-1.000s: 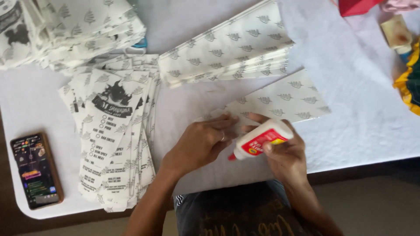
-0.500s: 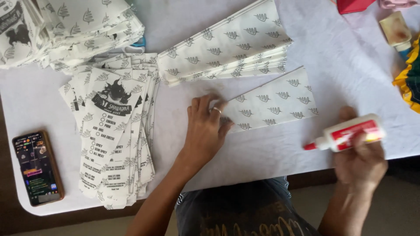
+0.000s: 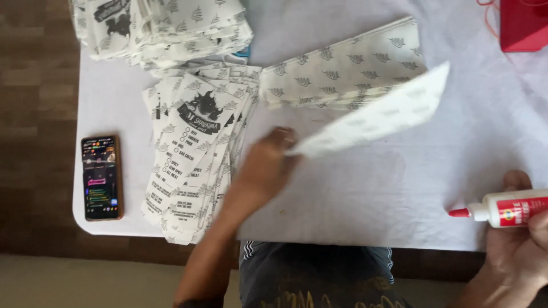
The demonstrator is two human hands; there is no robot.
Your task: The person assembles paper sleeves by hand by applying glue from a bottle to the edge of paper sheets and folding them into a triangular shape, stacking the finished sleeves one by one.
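Left hand (image 3: 264, 171) fingers pinched on one end of a blurred printed paper sleeve (image 3: 374, 117), lifted above the white tabletop (image 3: 365, 194). Right hand (image 3: 522, 245) wrapped around a glue bottle (image 3: 505, 210), red tip leftward. Printed stacks (image 3: 194, 154) and phone (image 3: 101, 177) leftward.

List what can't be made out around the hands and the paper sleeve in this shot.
- Paper sleeve, head view: motion blur smears its pattern.
- Left hand: fingertips hidden under the sleeve's end.
- Right hand: cut off by the right and bottom edges.
- Glue bottle: its base runs past the right edge.
- Phone: screen content too small to tell.
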